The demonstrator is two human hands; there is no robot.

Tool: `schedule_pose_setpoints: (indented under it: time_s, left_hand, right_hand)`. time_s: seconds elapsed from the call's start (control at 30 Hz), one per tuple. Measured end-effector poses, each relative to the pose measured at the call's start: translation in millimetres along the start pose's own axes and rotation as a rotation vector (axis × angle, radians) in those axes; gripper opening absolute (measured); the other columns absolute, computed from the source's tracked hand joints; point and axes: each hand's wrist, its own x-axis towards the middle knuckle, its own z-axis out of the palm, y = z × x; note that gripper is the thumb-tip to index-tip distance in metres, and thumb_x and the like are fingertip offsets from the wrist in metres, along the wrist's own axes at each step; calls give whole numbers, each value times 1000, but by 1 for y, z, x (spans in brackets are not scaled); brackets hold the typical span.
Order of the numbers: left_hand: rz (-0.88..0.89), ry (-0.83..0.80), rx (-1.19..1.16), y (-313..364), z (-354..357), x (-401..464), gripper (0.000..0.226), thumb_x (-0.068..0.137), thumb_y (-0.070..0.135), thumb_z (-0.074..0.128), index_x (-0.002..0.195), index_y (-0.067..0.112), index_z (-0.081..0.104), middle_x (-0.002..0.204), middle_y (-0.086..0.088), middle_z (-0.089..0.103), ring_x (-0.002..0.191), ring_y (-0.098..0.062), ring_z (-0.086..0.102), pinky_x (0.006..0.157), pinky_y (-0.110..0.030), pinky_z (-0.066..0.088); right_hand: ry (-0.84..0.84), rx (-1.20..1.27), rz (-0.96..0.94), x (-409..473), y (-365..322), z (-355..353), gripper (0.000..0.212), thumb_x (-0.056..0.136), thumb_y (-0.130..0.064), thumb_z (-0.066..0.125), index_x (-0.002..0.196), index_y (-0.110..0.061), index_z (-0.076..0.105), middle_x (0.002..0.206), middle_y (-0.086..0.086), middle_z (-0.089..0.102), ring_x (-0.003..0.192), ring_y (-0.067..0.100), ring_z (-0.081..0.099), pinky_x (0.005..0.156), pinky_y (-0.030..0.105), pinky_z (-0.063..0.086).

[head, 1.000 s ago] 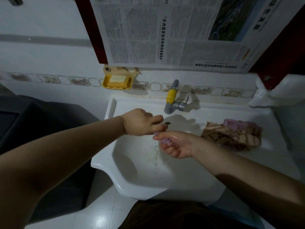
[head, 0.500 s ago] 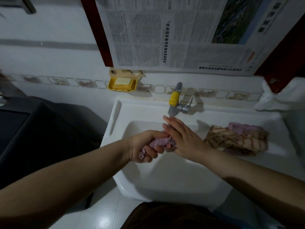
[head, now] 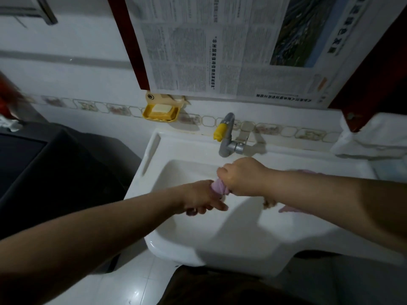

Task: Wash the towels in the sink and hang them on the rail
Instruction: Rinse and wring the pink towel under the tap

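Head view: the right hand (head: 242, 176) is clenched around the upper end of a small pink towel (head: 218, 188), knuckles up, just below and in front of the tap (head: 226, 137). The left hand (head: 199, 198) grasps the lower end, its fingers curled under the cloth, with a bit of pink showing beneath them; it sits farther out from the tap, toward the person. The towel is twisted into a short rope between the two fists, over the basin of the sink (head: 180, 243). Its long axis runs on a slant from the left hand up toward the tap, so the hands face each other along it. This looks like wringing, and the coming twist turns on that line: each hand should turn the opposite way about it. The hands are almost touching, so little cloth is left between them.

More towels (head: 286, 208) lie to the right of the tap on the sink's ledge, mostly hidden behind the right forearm; how many there are I cannot tell. A bar at the top left, well apart from the tap, may be the rail (head: 47, 12), though it is cut off and blurred.
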Motion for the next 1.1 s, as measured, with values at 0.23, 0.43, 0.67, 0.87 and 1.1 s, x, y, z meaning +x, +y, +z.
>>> schedule_pose_setpoints:
  time_s: [0.23,0.43,0.67,0.87,1.1]
  left_hand:
    - [291,631,1048,7,-4,18,47,97,39,44,138,23,28,105,-10,67,90,-32,64,68,-31,43]
    - [835,729,1427,25,-32,18,29,95,43,41,109,17,43,60,-3,61,45,-22,56,47,-23,25]
    - [1143,791,1425,35,-46,17,35,86,34,64,93,14,36,51,-4,53,33,-23,46,41,-19,27]
    - [1157,806,1359,31,-39,15,28,89,40,42,96,14,38,52,-3,52,34,-21,45,42,-18,29]
    - [1188,899,1397,36,-39,5,31,88,36,59,96,13,39,54,-3,53,36,-19,45,45,-18,25]
  right_hand:
    - [-435,553,665,-4,-16,-4,27,89,-36,51,81,-11,58,83,6,62,79,24,59,63,33,44]
    - [-122,1450,1263,-7,-42,-13,19,76,-8,61,69,-13,44,52,1,38,41,14,31,41,21,23]
    - [37,1915,1413,0,-63,-31,22,79,2,50,68,-14,39,45,-4,25,39,10,18,39,21,14]
    - [46,1977,1442,-3,-72,-33,16,79,2,49,79,-13,45,46,-4,22,43,11,16,40,20,12]
    - [57,2022,1383,-4,-71,-41,13,79,0,49,83,-12,46,49,-4,22,43,11,16,43,25,11]
